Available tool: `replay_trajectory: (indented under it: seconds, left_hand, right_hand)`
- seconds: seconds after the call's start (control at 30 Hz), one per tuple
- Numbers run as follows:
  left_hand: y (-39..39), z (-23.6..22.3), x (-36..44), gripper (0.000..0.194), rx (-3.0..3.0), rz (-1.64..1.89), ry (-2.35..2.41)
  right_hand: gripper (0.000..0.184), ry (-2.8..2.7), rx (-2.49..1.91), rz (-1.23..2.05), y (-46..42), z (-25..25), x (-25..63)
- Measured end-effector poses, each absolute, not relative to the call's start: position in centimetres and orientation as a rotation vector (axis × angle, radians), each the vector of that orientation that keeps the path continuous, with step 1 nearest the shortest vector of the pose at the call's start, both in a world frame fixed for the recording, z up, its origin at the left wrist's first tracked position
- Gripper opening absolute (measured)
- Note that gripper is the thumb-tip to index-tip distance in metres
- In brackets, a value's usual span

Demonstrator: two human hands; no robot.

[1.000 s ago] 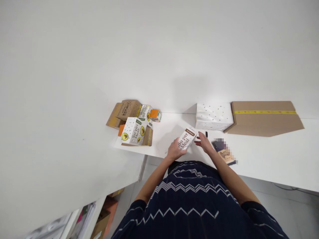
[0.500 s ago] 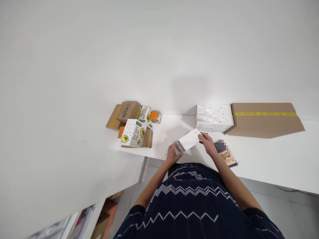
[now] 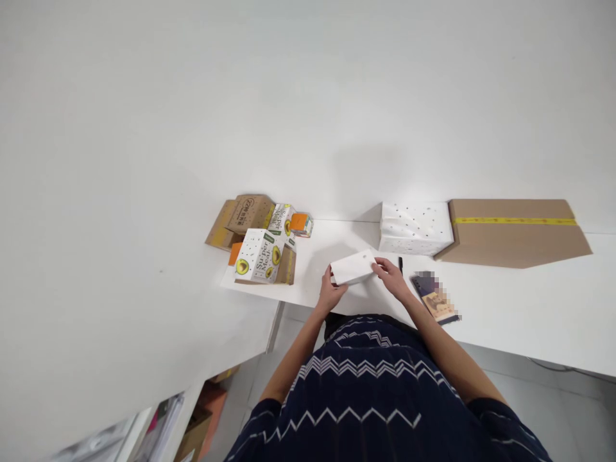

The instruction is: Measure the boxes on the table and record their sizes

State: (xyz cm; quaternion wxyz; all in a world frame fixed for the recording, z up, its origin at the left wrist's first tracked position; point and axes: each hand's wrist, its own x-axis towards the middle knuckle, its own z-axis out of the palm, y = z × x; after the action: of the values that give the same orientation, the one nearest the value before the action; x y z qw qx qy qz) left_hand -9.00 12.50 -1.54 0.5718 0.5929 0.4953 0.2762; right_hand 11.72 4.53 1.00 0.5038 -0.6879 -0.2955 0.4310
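Between my two hands is a white box (image 3: pixel 353 267) with a small round mark near its right end. My left hand (image 3: pixel 331 292) grips its left end, thumb along the near side and fingers round the far corner. The right end is held by my right hand (image 3: pixel 389 276), with the fingertips on the edge. Just right of that hand lies a small black pen-like object (image 3: pixel 400 264). Farther right, a phone (image 3: pixel 436 298) with a picture on its back lies on the white table (image 3: pixel 520 308); part of it is pixelated.
On the left stand Super Meal boxes (image 3: pixel 257 255) with avocado pictures, brown cartons (image 3: pixel 248 215) and a small orange-topped box (image 3: pixel 301 224). Against the wall at the right are a white speckled box (image 3: pixel 414 228) and a large brown carton (image 3: pixel 514 237). A shelf (image 3: pixel 192 410) stands lower left.
The white box has turned closer to level and moved slightly left. My right hand has shifted left and down with its end, uncovering the black pen-like object.
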Motion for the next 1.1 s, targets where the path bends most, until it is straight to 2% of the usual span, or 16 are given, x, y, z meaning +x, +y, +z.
replay_trajectory:
  seconds: [0.27,0.5,0.6,0.73,0.93,1.1]
  left_hand:
    - [12.7,0.5,-8.7,0.095,1.288,0.485,1.205]
    - [12.8,2.1,-8.8,0.092,1.284,0.557,1.079]
    - [12.5,1.3,-9.2,0.082,1.261,0.575,1.026]
    - [11.6,-0.8,-9.4,0.061,1.097,0.590,1.117]
    - [10.9,-3.2,-9.3,0.064,0.870,0.466,1.339]
    - [12.6,-3.5,-9.2,0.055,0.835,0.390,1.378]
  right_hand:
    - [0.055,-0.648,-1.695,1.052,4.6,0.9,11.6]
    - [0.044,-0.698,-1.477,1.077,4.1,1.2,11.8]
    - [0.036,-0.638,-1.455,1.142,3.7,1.1,11.6]
    - [0.030,-0.581,-1.600,1.177,3.3,0.6,11.2]
    - [0.032,-0.560,-1.784,1.258,3.2,-1.5,11.2]
    - [0.041,-0.518,-1.878,1.276,4.4,-3.4,11.9]
